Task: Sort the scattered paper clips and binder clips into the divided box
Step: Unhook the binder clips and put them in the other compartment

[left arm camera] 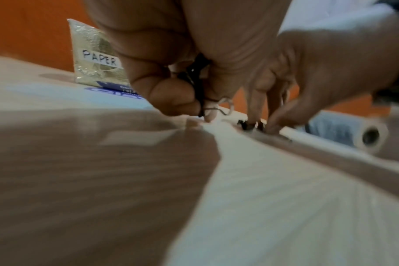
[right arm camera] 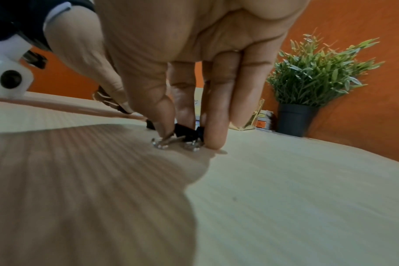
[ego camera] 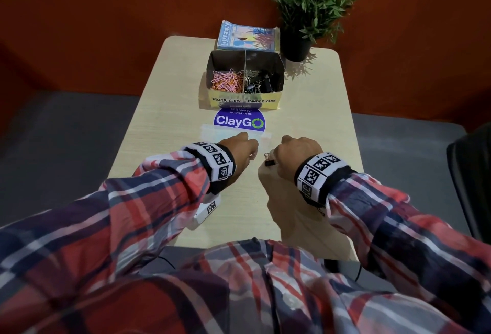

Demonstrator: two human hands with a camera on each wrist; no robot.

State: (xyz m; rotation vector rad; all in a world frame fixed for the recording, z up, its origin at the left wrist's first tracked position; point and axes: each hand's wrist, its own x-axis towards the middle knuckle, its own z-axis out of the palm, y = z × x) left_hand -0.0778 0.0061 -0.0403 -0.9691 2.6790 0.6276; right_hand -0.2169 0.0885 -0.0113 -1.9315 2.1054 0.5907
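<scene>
Tabletop sticker (ego camera: pixel 240 121): "ClayGO"; box (ego camera: pixel 243 100) labels.

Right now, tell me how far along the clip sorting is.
Mostly done: the divided box already holds a heap of paper clips in its left compartment and black binder clips in its right. In hand: the left hand holds dark clips, and the right hand pinches a binder clip on the table. Left: dropping these into the box. No other loose clips show.
</scene>
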